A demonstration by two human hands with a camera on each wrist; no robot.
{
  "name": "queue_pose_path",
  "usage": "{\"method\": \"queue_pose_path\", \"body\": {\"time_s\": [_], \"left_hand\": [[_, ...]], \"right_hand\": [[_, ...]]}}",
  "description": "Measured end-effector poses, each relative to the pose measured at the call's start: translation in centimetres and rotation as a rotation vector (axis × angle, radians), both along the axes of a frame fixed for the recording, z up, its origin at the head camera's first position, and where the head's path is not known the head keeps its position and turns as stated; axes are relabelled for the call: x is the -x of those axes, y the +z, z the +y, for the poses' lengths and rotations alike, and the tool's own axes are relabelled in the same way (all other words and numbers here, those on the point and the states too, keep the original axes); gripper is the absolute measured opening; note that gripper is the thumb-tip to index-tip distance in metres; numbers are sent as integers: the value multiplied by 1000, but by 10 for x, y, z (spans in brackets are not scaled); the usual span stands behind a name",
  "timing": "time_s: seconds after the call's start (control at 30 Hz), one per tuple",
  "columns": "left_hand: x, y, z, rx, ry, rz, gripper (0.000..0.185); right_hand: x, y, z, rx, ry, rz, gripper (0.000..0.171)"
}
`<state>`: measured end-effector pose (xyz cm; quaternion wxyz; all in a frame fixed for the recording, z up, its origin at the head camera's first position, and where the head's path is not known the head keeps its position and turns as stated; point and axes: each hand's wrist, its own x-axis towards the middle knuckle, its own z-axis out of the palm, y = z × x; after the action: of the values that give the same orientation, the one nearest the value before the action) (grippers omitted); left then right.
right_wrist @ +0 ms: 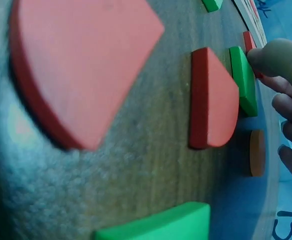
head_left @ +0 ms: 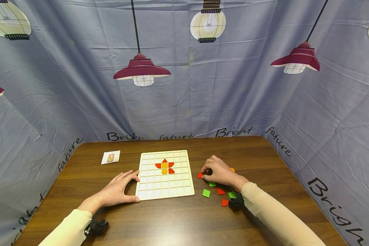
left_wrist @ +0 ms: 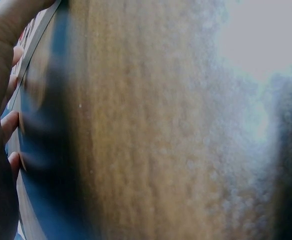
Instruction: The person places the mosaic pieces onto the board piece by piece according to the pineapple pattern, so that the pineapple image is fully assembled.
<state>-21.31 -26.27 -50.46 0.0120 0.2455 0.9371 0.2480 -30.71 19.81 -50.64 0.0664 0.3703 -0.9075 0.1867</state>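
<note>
A pale wooden grid board [head_left: 164, 186] lies mid-table with a small flower of red, orange and yellow pieces [head_left: 164, 166] set in its upper cells. My left hand [head_left: 130, 186] lies flat by the board's left edge, fingers spread, thumb against the front corner. The left wrist view is mostly blur, with the left hand [left_wrist: 1, 75] at its side. My right hand [head_left: 203, 175] curls over loose pieces right of the board and pinches a small red piece [head_left: 199, 175]. In the right wrist view its fingertips [right_wrist: 278, 62] meet that red piece [right_wrist: 248, 40] beside a green piece [right_wrist: 243, 80].
Loose pieces lie right of the board: a green square [head_left: 206, 193], a red piece [head_left: 220, 191], another red [head_left: 224, 202], a green [head_left: 232, 194] and an orange disc [right_wrist: 257, 152]. A small picture card [head_left: 110, 157] lies at the back left. Curtains enclose the table.
</note>
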Motion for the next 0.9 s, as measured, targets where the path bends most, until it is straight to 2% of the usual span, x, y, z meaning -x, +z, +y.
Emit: {"method": "queue_pose_path", "body": {"time_s": [0.17,0.37,0.6,0.9], "left_hand": [[-1,0,0,-6,-6,16,64],[-2,1,0,1,-1,-1,65],[-2,3,0,-4,-5,-19,66],[-1,4,0,-3,-3,-32,66]], "right_hand": [[2,0,4,19,-18,2,13],[8,13,-5,67,-46,3,13],[17,25,-57,69,27,22,14],[23,20,-132,-5,90,19,11]]}}
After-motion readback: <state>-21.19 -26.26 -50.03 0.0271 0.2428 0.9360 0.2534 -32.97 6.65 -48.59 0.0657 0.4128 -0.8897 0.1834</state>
